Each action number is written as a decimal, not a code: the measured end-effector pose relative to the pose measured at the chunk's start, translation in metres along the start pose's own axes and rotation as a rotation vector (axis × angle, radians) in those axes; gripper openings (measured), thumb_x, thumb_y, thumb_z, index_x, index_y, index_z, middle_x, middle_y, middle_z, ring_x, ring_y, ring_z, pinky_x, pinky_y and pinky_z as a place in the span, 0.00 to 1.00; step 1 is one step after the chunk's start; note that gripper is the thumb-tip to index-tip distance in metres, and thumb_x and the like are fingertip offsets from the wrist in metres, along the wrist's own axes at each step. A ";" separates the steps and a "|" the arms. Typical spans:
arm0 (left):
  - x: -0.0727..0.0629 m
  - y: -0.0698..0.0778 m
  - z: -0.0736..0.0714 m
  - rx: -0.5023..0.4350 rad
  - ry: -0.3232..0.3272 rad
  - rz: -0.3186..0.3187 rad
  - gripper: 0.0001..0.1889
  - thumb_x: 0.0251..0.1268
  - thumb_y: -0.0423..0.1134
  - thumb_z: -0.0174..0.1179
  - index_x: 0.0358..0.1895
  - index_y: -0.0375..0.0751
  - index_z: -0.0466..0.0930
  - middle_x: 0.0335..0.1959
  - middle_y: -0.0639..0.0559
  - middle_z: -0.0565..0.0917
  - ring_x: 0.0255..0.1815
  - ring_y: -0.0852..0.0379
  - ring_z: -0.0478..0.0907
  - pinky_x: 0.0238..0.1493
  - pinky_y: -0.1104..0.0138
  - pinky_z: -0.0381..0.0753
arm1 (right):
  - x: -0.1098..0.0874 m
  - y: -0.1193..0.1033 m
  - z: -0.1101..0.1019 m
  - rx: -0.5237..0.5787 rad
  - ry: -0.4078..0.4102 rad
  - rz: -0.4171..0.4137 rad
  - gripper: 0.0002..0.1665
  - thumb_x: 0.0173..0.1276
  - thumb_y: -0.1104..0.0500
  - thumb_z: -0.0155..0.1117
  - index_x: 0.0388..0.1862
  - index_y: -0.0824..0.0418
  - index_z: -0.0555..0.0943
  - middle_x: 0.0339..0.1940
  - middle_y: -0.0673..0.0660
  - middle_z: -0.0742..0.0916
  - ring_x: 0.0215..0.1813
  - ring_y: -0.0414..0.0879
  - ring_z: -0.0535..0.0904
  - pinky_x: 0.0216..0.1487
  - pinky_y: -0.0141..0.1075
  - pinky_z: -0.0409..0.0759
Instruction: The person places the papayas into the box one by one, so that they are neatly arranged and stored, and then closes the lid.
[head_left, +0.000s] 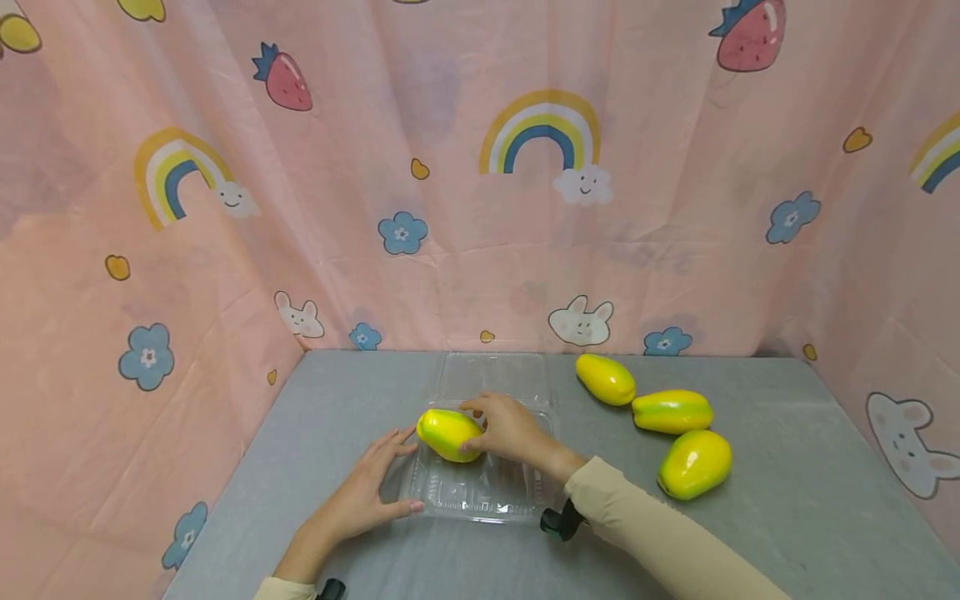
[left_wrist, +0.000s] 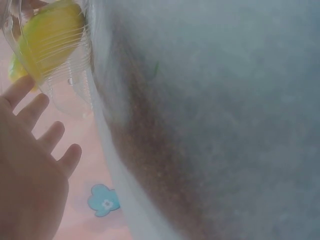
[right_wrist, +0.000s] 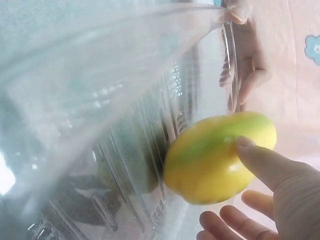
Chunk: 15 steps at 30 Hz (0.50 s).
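Note:
A yellow papaya (head_left: 448, 435) with a green streak is over the left part of a clear plastic clamshell box (head_left: 480, 502), whose lid (head_left: 492, 375) lies folded back behind it. My right hand (head_left: 512, 429) holds this papaya between thumb and fingers; in the right wrist view its thumb presses on the papaya (right_wrist: 215, 160). At the box's left edge is my left hand (head_left: 367, 483), its fingers spread and fingertips at the rim. Through the ribbed clear wall, the papaya (left_wrist: 52, 37) shows in the left wrist view.
To the right of the box, three more yellow papayas lie on the grey table (head_left: 787, 517): one at the back (head_left: 605, 379), a middle one (head_left: 672, 412) and a front one (head_left: 695, 464). A pink patterned curtain (head_left: 465, 275) hangs behind the table and at both sides.

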<state>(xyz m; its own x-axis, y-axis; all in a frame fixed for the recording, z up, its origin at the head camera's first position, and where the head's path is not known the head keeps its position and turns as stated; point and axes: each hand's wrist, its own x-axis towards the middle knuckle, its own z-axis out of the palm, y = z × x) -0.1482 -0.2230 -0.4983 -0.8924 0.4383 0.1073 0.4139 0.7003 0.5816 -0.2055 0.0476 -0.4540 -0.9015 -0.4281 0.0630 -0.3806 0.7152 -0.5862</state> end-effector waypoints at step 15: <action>-0.003 -0.002 0.002 0.015 0.036 0.043 0.45 0.49 0.61 0.73 0.71 0.54 0.67 0.80 0.53 0.59 0.80 0.39 0.54 0.70 0.34 0.63 | 0.000 0.005 -0.005 0.007 -0.017 0.044 0.39 0.50 0.45 0.81 0.61 0.54 0.81 0.49 0.55 0.87 0.43 0.45 0.82 0.42 0.39 0.82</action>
<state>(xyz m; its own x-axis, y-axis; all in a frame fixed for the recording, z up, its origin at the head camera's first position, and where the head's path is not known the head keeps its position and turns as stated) -0.1463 -0.2245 -0.5016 -0.8795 0.4477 0.1613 0.4544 0.6896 0.5638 -0.2085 0.0536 -0.4526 -0.9139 -0.4054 0.0231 -0.3389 0.7300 -0.5935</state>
